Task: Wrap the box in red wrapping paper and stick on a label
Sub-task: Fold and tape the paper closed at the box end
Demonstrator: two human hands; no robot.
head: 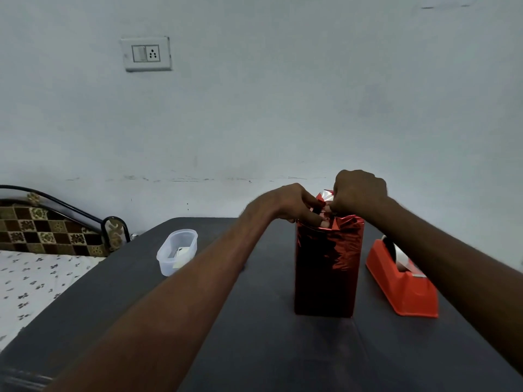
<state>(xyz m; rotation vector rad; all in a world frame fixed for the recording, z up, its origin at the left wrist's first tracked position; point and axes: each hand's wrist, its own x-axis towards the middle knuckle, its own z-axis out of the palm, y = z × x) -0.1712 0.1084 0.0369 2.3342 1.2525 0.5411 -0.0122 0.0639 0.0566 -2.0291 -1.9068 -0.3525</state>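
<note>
Both grips, left hand (294, 203) and right hand (359, 193), pinched on red wrapping paper (328, 258) atop upright box; risk: foil tearing, box toppling.

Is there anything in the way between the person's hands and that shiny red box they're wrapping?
Nothing visible. The left hand and right hand are already on the folded paper at the top of the upright red-wrapped box. The clear plastic container sits off to the left, the orange tape dispenser to the right.
</note>
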